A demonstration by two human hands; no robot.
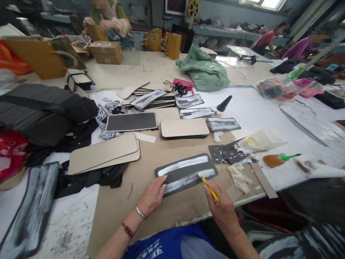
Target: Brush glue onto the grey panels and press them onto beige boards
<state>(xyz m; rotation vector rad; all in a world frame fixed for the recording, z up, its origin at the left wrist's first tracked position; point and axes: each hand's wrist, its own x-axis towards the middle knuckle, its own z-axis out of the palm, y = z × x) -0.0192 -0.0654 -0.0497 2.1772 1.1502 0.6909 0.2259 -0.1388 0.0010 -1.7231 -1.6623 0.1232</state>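
Observation:
A dark rounded panel (185, 175) lies on brown board, with two long streaks of white paste along it. My left hand (152, 194) rests on the panel's left end, fingers together and pressing its lower left edge. In my right hand (221, 203) is a yellow-handled brush (211, 189), its bristles touching the lower white streak near the panel's right end. Just behind sits a stack of beige panels (184, 128), and a black panel with a beige rim (131, 121) is left of it. Several streaked panels (196, 113) lie farther back.
To the right are paste-spotted dark sheets (229, 154), a milky plastic bag (262, 140) and an orange bottle with a green nozzle (273, 160). Beige panels (104, 154) and black fabric lie left. Behind are a green bag (205, 70), a carton (106, 52) and other people.

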